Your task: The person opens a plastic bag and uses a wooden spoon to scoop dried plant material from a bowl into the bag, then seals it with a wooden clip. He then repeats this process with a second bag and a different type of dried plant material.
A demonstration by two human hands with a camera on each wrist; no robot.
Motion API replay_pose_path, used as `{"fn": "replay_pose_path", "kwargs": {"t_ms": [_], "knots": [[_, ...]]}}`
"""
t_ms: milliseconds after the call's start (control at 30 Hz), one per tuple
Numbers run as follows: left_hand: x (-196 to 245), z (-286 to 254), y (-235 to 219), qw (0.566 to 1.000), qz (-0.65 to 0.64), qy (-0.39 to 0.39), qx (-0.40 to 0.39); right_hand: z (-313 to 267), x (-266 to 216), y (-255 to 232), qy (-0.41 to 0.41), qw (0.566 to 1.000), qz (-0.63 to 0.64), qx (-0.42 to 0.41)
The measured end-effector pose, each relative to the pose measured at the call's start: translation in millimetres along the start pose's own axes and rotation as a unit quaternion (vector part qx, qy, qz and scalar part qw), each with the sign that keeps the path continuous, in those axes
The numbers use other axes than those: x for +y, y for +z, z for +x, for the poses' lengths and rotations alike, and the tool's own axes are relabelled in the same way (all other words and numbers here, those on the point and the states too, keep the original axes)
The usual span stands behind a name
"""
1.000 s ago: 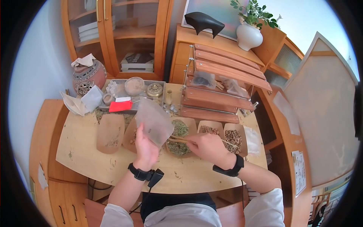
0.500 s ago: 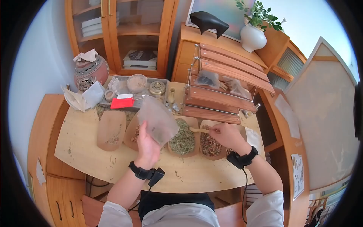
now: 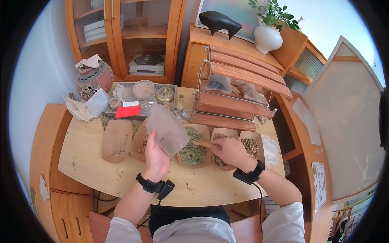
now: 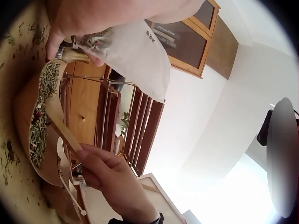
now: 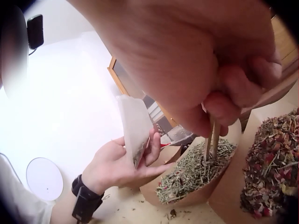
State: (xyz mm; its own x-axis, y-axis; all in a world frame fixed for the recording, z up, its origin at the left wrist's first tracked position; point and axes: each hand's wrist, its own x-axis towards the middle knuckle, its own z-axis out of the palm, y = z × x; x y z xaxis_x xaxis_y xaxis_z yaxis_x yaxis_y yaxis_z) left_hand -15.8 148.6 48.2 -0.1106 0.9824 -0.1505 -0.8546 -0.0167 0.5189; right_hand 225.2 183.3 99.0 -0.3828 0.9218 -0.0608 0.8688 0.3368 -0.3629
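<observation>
My left hand [image 3: 156,160] holds a translucent white pouch [image 3: 165,131] tilted over the trays. Some dried herb shows in the pouch's lower end in the left wrist view. My right hand [image 3: 231,151] pinches the handle of a wooden spoon [image 3: 202,143]. The spoon's far end is down in dried green herb [image 5: 191,170], which fills a brown paper tray [image 4: 22,105]. Beside it, under the right hand in the head view, stands a tray of reddish petal mix [image 5: 271,163].
Farther right is a tray of brown-and-white bits [image 3: 250,148]; at left, a nearly bare paper tray [image 3: 116,137]. Behind them stand a grey tray [image 3: 137,86] of small jars, a red packet [image 3: 127,112], a slatted wooden rack [image 3: 235,101] and a round pot [image 3: 95,81].
My right hand and the spoon went from near the pouch out right toward the petal mix, then back left into the green herb. The left hand with the pouch stays nearly still.
</observation>
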Motion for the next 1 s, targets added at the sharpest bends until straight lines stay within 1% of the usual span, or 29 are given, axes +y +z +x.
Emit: {"fn": "replay_pose_path", "kwargs": {"t_ms": [133, 267, 300, 333, 433, 533, 600, 733, 833, 1000], "knots": [[0, 0, 0, 1.000, -0.002, 0.000, 0.004, -1, 10, 10, -0.027, 0.999, -0.001, 0.032], [0, -1, 1, 1.000, 0.007, 0.003, -0.002, -1, 22, 8, 0.006, 0.990, 0.143, -0.006], [1, -1, 1, 1.000, 0.010, 0.004, -0.004, 2, 35, 12, 0.007, 0.981, 0.191, -0.019], [0, -1, 1, 1.000, 0.010, 0.005, 0.002, 4, 37, 9, 0.006, 0.971, 0.237, -0.034], [-1, 1, -3, 1.000, 0.006, 0.009, 0.012, -3, 33, -13, 0.105, 0.935, 0.329, -0.086], [-2, 2, -5, 1.000, 0.003, 0.000, 0.014, -10, 26, -31, 0.119, 0.901, 0.410, -0.072], [-2, 0, -1, 1.000, 0.007, -0.010, 0.020, -13, 20, -46, 0.120, 0.893, 0.428, -0.068], [-2, -1, 1, 0.998, 0.034, -0.051, -0.001, -15, 3, -65, 0.108, 0.879, 0.463, -0.043], [-1, -4, 5, 0.996, 0.045, -0.073, -0.024, -12, -13, -74, 0.052, 0.895, 0.438, -0.060], [-1, -5, 4, 0.994, 0.046, -0.088, -0.045, -11, -31, -77, 0.033, 0.917, 0.391, -0.075]]}}
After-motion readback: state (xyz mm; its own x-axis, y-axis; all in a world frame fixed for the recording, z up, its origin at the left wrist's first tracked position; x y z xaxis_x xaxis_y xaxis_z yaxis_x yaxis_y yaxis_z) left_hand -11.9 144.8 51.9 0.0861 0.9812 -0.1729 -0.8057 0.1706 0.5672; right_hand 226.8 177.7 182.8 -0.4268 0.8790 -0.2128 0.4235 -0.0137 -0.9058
